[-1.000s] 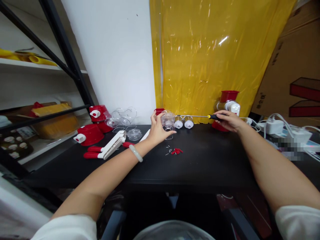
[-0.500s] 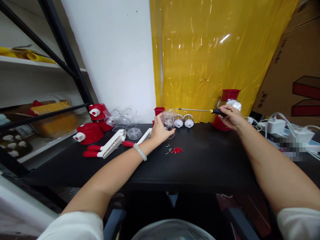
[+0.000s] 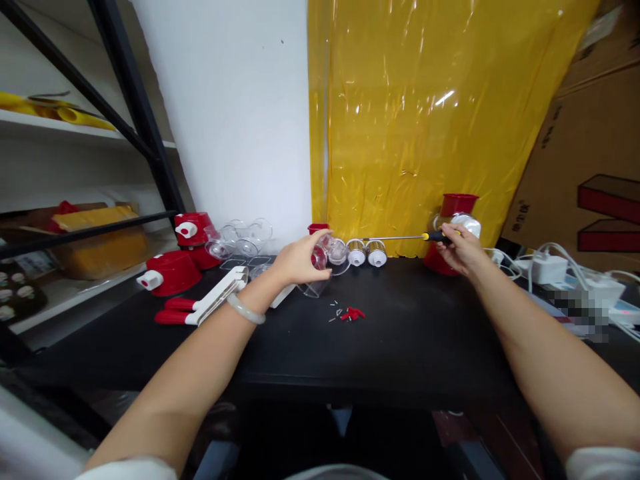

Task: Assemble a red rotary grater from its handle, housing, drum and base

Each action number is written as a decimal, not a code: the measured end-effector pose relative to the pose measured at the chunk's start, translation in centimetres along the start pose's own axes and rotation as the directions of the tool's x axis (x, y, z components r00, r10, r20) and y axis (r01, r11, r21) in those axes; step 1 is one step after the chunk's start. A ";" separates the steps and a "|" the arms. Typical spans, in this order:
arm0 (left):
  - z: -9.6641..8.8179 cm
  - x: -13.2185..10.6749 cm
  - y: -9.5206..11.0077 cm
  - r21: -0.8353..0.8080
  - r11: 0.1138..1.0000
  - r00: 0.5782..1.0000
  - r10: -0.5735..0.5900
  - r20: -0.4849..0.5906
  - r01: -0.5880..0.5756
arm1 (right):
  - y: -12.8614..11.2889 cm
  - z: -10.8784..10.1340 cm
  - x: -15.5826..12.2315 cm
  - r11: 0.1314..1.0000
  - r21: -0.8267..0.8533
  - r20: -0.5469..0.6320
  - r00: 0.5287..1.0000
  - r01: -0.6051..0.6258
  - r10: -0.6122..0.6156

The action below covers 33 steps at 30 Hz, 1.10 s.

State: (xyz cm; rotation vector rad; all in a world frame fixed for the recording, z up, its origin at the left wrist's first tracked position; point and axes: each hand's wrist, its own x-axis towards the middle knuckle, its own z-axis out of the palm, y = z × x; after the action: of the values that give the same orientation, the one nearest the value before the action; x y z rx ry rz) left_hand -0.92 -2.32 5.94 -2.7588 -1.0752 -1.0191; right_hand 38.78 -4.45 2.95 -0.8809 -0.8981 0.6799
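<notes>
My left hand (image 3: 301,259) curves around a clear plastic housing (image 3: 314,287), thumb and fingers wide apart on it. Its fingers hide part of the housing, and some red shows between them. Another clear round part (image 3: 339,251) is just beyond the fingertips. My right hand (image 3: 461,248) is closed around the black and yellow handle of a screwdriver (image 3: 400,238). The shaft points left, level, and its tip passes in front of the drum graters (image 3: 357,253). Small red pieces (image 3: 353,313) and several screws (image 3: 336,311) lie on the black tabletop (image 3: 400,340).
On the left stand red bases with white knobs (image 3: 173,272), clear housings (image 3: 240,239) and a white handle with red grips (image 3: 205,301). Behind my right hand is a red assembly (image 3: 457,203). White chargers and cables (image 3: 550,267) lie at the right.
My left hand has moved left and turned, taking the clear housing away from the drum graters. My right hand keeps the screwdriver level in nearly the same place. The view has shifted slightly.
</notes>
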 end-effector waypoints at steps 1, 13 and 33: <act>-0.2 0.0 -0.3 0.005 1.000 1.000 0.012 0.016 -0.012 | 0.1 0.0 0.0 1.000 -0.006 -0.007 1.000 0.002 -0.002; 0.1 -0.1 0.2 0.104 0.982 0.978 0.141 0.157 -0.159 | 1.0 1.2 -0.5 0.992 -0.122 -0.056 0.998 -0.004 -0.002; 0.6 -0.1 0.1 0.098 0.972 0.956 0.187 0.225 -0.213 | 1.3 2.3 -1.2 0.999 -0.052 -0.018 1.000 -0.002 0.001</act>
State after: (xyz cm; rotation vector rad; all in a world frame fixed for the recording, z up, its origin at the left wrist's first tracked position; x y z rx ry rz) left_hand -0.59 -2.27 5.45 -2.8525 -0.8205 -0.6224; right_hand 35.98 -4.00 2.13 -0.9328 -0.9022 0.6516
